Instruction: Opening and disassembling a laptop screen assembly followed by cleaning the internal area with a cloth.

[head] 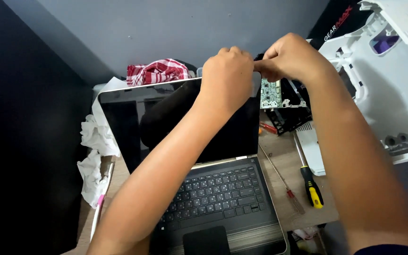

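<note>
— Where were the hands?

— Both were up at the top centre of the frame, at the upper right corner of the laptop's open lid. The left hand was curled into a loose fist over the top edge of the dark screen, fingers folded together and gripping that edge. The right hand sat just beside it, touching or nearly touching, with fingertips pinched together on something small and dark at the corner. What exactly it pinched, I couldn't tell; the fingers hid it.

— And the laptop itself?

— It stood open in the middle of the frame on a wooden desk, screen blank and tilted back, the keyboard in the lower centre between the two forearms, with the black touchpad at the bottom edge.

— What lay around it?

— Right of the laptop, a screwdriver with a yellow and black handle lay on the desk, and just left of it a thinner one with a small red handle. Behind them, near the right hand, was a green circuit board in a black frame. A large white plastic housing filled the upper right. A red and white checked cloth lay behind the lid at upper centre, and crumpled white tissue sat along the left edge of the desk.
</note>
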